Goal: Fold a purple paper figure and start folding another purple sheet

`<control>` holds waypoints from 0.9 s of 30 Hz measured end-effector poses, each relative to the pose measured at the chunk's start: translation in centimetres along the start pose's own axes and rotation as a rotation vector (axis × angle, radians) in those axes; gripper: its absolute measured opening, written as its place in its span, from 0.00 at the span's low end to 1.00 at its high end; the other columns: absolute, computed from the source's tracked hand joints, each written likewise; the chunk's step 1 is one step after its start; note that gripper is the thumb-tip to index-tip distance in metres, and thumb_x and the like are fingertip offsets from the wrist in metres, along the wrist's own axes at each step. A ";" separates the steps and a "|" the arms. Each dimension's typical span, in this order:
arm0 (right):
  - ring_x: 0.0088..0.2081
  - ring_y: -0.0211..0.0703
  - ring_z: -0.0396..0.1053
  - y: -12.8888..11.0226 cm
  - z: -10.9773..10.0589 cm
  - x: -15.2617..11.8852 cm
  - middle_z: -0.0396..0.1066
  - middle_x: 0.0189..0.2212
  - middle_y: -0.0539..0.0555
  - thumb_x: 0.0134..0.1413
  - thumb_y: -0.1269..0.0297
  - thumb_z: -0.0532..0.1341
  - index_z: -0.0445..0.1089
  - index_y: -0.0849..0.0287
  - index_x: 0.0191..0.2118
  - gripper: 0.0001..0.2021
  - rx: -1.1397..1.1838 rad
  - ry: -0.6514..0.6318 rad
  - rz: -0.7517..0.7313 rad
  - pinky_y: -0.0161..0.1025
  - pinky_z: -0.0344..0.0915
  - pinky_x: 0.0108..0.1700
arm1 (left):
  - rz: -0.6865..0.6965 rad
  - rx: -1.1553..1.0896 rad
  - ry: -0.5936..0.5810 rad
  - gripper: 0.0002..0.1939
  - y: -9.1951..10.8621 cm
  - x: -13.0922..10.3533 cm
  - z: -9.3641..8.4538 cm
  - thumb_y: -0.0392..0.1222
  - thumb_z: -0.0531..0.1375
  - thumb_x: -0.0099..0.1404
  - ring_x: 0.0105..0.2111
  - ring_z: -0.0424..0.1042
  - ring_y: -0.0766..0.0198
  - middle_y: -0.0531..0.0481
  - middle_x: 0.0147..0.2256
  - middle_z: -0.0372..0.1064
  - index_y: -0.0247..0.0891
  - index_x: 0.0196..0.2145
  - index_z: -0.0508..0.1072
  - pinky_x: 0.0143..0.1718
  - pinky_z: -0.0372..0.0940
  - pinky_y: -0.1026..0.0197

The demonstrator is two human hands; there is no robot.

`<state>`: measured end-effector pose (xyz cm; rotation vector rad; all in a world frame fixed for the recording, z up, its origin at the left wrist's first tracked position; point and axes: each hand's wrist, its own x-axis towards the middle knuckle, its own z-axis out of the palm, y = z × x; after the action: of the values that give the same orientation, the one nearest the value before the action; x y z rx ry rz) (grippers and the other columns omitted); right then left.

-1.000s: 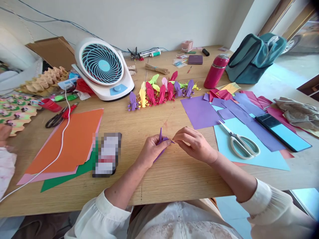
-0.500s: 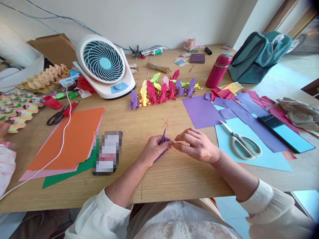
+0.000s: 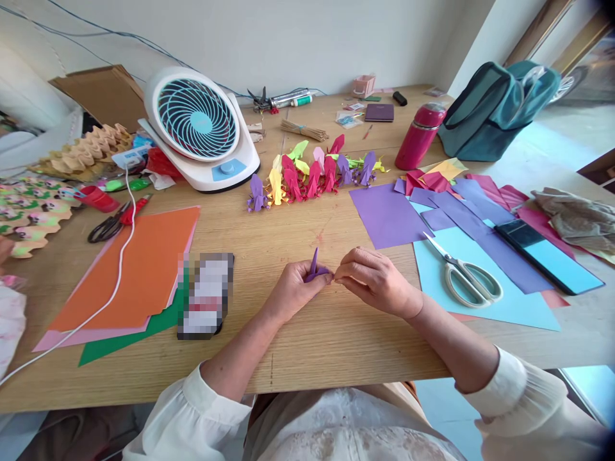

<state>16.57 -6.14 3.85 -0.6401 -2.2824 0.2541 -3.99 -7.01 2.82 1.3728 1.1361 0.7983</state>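
Observation:
Over the middle of the table's near part, my left hand [image 3: 298, 289] pinches a small folded purple paper piece [image 3: 314, 269], whose thin point sticks up past the thumb. My right hand [image 3: 377, 282] is closed, its fingertips meeting at the right end of the purple piece by my left fingertips; what they pinch is too small to make out. Folded paper figures [image 3: 313, 179] in purple, yellow, red, pink and green stand in a cluster beyond my hands. White-handled scissors [image 3: 468, 280] lie on light blue paper [image 3: 509, 315] to the right.
Left are orange paper [image 3: 129, 269], a phone [image 3: 206, 294], black scissors [image 3: 106, 225] and a white fan [image 3: 199, 128]. Right are purple sheets [image 3: 391, 214], another phone [image 3: 548, 256], a red bottle [image 3: 420, 136] and a teal bag [image 3: 494, 115]. Part of another person's hand shows at the far left edge.
My right hand's fingers have drawn closer together at the purple piece. In my left hand the piece has turned slightly, and its lower part no longer shows below the palm.

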 end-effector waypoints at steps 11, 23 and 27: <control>0.31 0.37 0.66 -0.5 2.2 -0.1 0.70 0.28 0.49 0.57 0.56 0.64 0.69 0.58 0.33 0.10 0.749 0.086 0.737 0.36 0.63 0.34 | 0.160 0.127 0.087 0.09 -0.1 -0.1 0.1 0.44 0.63 0.62 0.26 0.60 0.70 0.55 0.25 0.63 0.35 0.30 0.74 0.29 0.55 0.66; 0.28 0.37 0.62 -0.4 2.9 -0.2 0.68 0.24 0.49 0.52 0.50 0.66 0.71 0.60 0.30 0.16 0.756 0.089 0.871 0.36 0.57 0.31 | 0.429 0.370 0.228 0.06 -0.1 -0.4 0.7 0.37 0.60 0.65 0.30 0.69 0.67 0.52 0.29 0.71 0.38 0.31 0.76 0.34 0.62 0.66; 0.27 0.36 0.60 -0.7 2.4 0.0 0.67 0.24 0.48 0.56 0.54 0.62 0.71 0.60 0.31 0.13 0.670 0.053 0.840 0.35 0.55 0.29 | 0.388 0.360 0.265 0.05 -0.1 -0.5 0.8 0.40 0.61 0.65 0.27 0.68 0.68 0.54 0.27 0.71 0.38 0.31 0.74 0.31 0.61 0.67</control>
<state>14.62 -6.75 2.37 -1.1614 -1.5912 1.3038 -3.41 -7.75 2.71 1.8649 1.2786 1.1165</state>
